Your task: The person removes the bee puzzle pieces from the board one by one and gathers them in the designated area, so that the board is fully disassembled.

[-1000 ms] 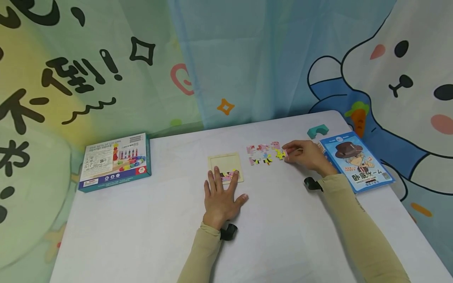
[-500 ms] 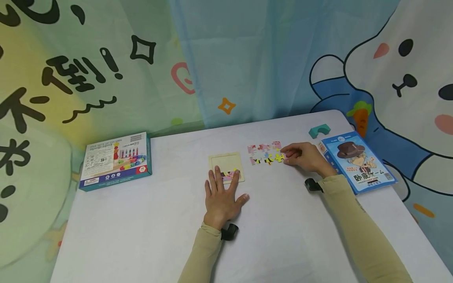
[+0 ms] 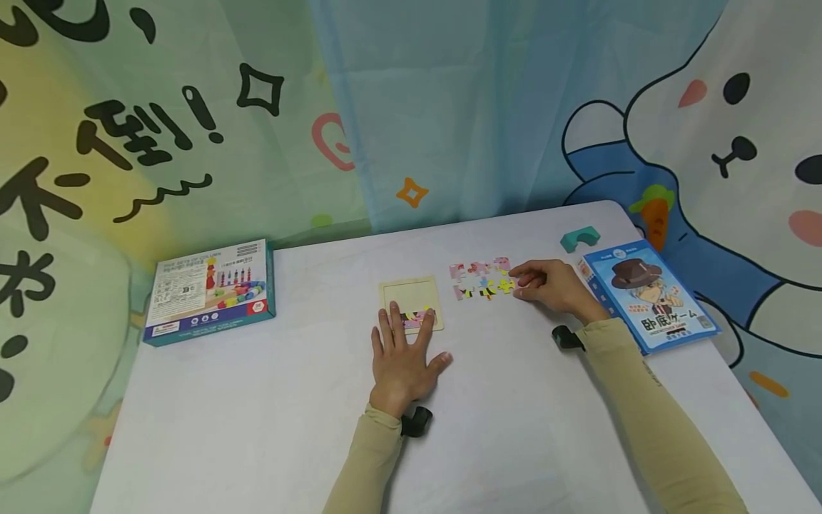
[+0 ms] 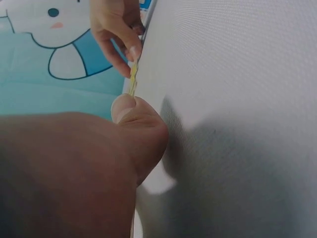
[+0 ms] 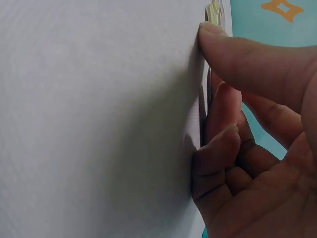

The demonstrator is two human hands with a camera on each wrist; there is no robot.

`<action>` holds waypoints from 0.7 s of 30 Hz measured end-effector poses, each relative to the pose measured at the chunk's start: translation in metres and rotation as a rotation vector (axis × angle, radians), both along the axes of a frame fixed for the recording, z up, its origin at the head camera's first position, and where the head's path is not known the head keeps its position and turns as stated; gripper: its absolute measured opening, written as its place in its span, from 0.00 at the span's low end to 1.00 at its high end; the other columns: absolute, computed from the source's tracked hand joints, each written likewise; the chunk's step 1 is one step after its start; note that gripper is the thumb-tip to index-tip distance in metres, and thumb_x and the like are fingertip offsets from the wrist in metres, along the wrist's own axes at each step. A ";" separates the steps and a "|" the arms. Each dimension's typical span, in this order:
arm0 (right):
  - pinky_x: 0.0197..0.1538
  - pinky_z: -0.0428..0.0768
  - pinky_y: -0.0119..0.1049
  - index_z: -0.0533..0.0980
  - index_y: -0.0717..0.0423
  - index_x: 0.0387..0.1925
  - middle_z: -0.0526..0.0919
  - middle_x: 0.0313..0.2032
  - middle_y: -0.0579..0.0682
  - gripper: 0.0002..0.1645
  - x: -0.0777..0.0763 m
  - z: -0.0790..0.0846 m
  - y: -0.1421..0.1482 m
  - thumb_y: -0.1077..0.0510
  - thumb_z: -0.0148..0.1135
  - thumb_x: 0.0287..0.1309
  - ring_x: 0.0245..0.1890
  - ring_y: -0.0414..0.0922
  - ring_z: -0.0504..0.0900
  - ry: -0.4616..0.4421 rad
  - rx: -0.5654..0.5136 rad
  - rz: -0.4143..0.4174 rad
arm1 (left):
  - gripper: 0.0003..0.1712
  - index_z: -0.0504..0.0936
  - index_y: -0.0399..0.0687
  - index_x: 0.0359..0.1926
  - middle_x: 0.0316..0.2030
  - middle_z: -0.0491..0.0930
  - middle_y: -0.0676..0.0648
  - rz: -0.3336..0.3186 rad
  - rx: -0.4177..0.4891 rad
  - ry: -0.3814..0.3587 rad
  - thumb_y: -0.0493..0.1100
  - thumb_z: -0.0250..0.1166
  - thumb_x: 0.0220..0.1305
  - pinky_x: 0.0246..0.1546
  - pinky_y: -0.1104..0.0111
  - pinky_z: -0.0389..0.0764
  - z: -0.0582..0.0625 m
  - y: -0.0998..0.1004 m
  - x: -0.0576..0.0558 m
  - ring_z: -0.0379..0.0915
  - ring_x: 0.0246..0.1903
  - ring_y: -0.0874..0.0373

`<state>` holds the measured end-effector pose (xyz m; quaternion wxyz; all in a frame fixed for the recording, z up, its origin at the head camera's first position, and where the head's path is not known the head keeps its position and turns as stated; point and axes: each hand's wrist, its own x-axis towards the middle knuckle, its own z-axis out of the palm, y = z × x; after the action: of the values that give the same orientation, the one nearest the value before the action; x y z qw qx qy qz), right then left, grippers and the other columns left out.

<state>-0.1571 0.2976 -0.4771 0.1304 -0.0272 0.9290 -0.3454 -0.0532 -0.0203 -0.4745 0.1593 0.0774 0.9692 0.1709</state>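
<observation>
Right hand [image 3: 554, 287] pinches a flat jigsaw piece [image 3: 506, 285], mostly bright yellow

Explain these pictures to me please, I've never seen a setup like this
No machine here: these are a person's bare hands. The wide picture comes from a head camera, the two close ones from wrist cameras. On the white table lie puzzle pieces, a square tray, a green block, a box at left and a blue box at right. The left hand lies flat, fingers over the tray, holding nothing. The right hand touches the rightmost puzzle pieces; whether its fingers pinch one, I can't tell.
</observation>
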 end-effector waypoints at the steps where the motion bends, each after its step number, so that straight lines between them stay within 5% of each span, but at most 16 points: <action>1: 0.48 0.76 0.39 0.82 0.57 0.62 0.84 0.45 0.57 0.22 0.000 0.000 0.000 0.59 0.72 0.68 0.42 0.51 0.78 0.002 0.002 0.002 | 0.46 0.55 0.68 0.85 0.85 0.32 0.32 0.001 0.000 0.000 0.70 0.58 0.73 0.82 0.40 0.40 0.000 0.000 0.000 0.25 0.84 0.32; 21: 0.47 0.75 0.37 0.82 0.55 0.62 0.85 0.45 0.56 0.22 0.000 0.007 -0.003 0.56 0.72 0.68 0.42 0.51 0.78 0.024 -0.009 0.011 | 0.43 0.55 0.69 0.85 0.85 0.36 0.31 -0.040 -0.037 0.034 0.70 0.54 0.76 0.82 0.38 0.40 -0.002 -0.005 -0.004 0.30 0.84 0.31</action>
<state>-0.1572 0.2941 -0.4703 0.1210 -0.0373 0.9287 -0.3484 -0.0572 -0.0254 -0.4767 0.1475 0.0966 0.9731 0.1484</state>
